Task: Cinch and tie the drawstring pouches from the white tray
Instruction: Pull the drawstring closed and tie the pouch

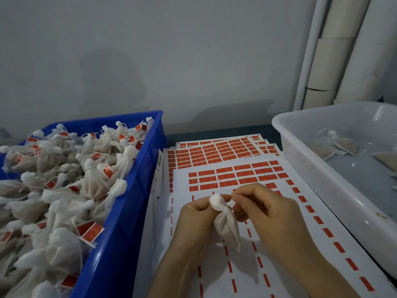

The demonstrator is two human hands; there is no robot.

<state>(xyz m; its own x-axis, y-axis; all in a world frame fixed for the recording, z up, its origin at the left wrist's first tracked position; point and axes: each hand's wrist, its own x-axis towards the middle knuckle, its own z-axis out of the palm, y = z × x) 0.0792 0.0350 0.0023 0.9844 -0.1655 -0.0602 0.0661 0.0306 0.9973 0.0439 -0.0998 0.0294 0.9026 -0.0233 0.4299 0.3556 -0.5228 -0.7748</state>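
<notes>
A small white drawstring pouch (226, 225) hangs between my hands above the label sheets, its neck gathered into a puff at the top. My left hand (193, 220) grips the pouch at the neck. My right hand (264, 209) pinches the drawstring just right of the gathered neck. The white tray (305, 160) stands at the right with a few untied pouches (337, 145) lying in it.
A blue crate (137, 190) at the left is heaped with tied pouches carrying red tags. Sheets of red stickers (225, 166) cover the table between crate and tray. White pipes run up the wall at the back right.
</notes>
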